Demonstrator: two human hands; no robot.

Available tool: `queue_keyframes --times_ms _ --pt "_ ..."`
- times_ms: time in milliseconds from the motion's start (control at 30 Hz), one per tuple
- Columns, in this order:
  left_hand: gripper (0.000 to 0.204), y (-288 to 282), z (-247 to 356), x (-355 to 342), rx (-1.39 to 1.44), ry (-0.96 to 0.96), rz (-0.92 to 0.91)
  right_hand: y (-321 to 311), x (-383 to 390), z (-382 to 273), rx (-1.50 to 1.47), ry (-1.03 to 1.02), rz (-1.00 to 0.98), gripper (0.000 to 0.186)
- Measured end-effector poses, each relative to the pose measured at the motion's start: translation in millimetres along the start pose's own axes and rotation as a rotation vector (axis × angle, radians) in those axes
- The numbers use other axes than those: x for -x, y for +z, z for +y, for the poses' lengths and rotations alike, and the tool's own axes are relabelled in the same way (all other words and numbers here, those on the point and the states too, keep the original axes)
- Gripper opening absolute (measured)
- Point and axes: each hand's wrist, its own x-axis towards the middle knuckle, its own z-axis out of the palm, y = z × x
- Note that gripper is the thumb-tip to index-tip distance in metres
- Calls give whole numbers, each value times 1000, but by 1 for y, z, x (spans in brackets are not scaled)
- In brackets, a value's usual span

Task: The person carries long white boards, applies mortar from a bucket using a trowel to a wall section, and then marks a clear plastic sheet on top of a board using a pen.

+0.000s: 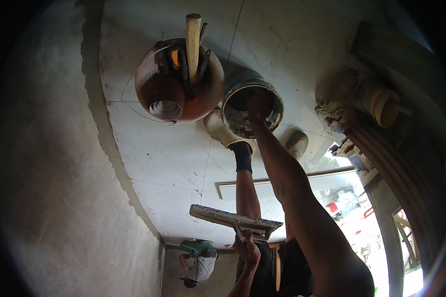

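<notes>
At lower centre, left hand (250,252) clamps its fingers on the float (218,215).
Likely light, stiff; hold its handle (239,231). Right hand's (259,106) fingers, shadowed inside the bucket (235,119): cannot tell.

Building site, indoors: patchy grey wall (59,148), dusty floor tiles (168,158), smeared bucket (238,130), caked float (218,215).

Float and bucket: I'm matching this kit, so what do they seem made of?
Float: probably plastic, matte, as its thick greyish body suggests, though smears leave metal possible. Bucket: perhaps plastic, outside bluish; its crusted, dull rim leaves metal open.
</notes>
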Motion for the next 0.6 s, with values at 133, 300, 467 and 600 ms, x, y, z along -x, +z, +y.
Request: queue_keyframes --times_ms 133,300,467,600 --pt "43 -2 17 -8 126 -109 -43 -2 -4 1 -28 -4 -118 24" --pt "43 -2 28 -13 182 -119 -26 2 -3 4 35 -110 61 26" --pt "48 -7 52 -22 189 -168 -20 -62 37 -12 -671 -120 -176 22" --pt "45 0 88 -87 259 -49 -90 -144 54 0 -512 -606 -62 15"
